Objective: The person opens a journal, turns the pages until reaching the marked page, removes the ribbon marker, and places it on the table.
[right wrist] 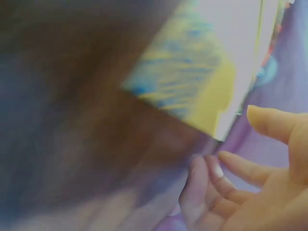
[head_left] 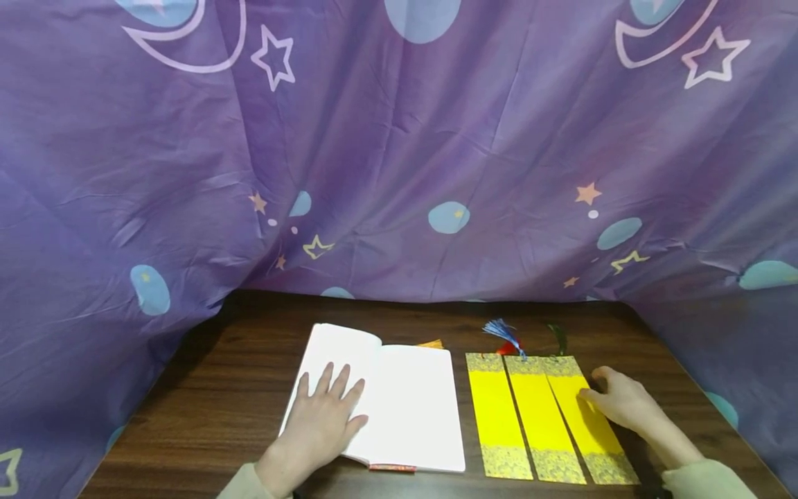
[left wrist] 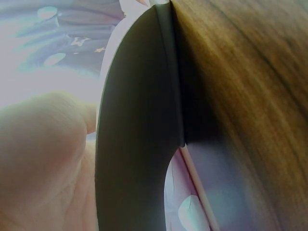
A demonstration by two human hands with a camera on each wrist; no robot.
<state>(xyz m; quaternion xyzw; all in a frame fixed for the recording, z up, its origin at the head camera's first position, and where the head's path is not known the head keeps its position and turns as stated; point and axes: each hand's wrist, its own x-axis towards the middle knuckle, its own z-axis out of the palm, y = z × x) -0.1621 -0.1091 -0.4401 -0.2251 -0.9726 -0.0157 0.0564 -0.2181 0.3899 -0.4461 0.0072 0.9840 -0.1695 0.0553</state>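
Note:
An open notebook with blank white pages (head_left: 414, 409) lies on the dark wooden table. Spread flat over its left page is my left hand (head_left: 321, 419), fingers straight. In the left wrist view, part of that hand (left wrist: 43, 154) shows beside the shaded, curved leaf of the notebook (left wrist: 132, 120). To the right, three yellow bookmarks with patterned ends lie side by side: a left one (head_left: 497, 409), a middle one (head_left: 545, 412) and a right one (head_left: 589, 412). My right hand (head_left: 626, 398) is at the right bookmark's outer edge, thumb and fingers apart, fingers loosely bent.
Above the bookmarks lie a blue tassel (head_left: 503, 334), a red tassel (head_left: 510, 346) and a dark green tassel (head_left: 559, 337). An orange tassel (head_left: 431, 344) pokes out behind the notebook. A purple curtain (head_left: 399, 152) with stars and moons hangs around the table (head_left: 206, 395).

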